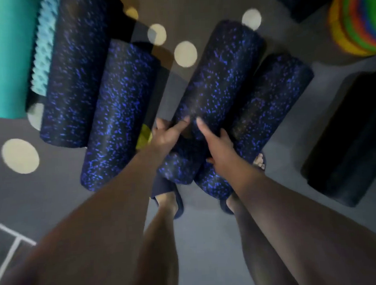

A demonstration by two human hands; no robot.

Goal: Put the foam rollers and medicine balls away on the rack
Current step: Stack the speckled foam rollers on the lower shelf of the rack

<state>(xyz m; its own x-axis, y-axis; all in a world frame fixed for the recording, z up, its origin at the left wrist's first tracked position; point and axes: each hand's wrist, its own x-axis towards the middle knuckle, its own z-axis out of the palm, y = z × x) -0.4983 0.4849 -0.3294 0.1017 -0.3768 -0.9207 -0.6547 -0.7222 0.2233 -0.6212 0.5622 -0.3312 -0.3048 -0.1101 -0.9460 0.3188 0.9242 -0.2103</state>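
Left hand (pixel 169 135) and right hand (pixel 218 146) both clasp speckled foam roller (pixel 219 75) near its lower end, arms extended downward.

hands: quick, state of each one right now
Left hand: grips the middle blue-speckled foam roller.
Right hand: grips the same roller, fingers wrapped over its right side.

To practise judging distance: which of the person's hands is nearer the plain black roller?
Right. The right hand sits left of the plain black roller; the left hand is farther left.
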